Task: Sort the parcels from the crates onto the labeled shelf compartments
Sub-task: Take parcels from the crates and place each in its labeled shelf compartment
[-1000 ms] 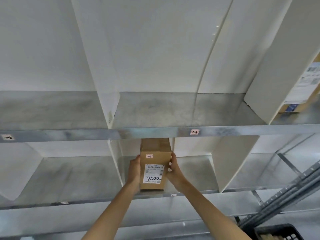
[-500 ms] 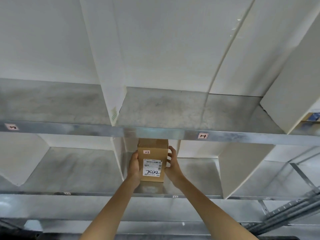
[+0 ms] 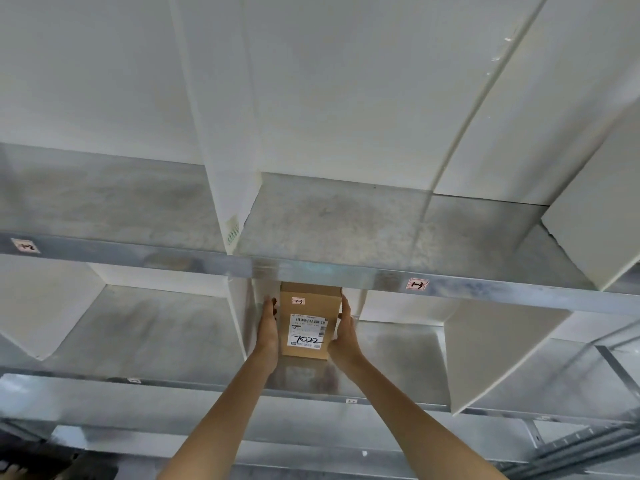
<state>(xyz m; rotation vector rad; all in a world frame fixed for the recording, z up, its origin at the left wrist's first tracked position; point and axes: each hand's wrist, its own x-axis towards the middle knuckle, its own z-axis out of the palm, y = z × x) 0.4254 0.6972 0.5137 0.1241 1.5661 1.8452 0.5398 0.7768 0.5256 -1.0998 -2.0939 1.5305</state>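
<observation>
Left hand (image 3: pixel 268 329), right hand (image 3: pixel 343 336): flat against parcel (image 3: pixel 308 322) | in lower compartment (image 3: pixel 398 358)

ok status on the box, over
Left hand, right hand flat on box sides. Box upright on lower shelf, label facing out. White divider close beside left hand.

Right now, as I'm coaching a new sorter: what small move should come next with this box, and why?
Probably release and draw both hands back: the box seems to stand upright on the lower shelf, well inside its front edge, with the left hand and right hand flat against its sides.
</observation>
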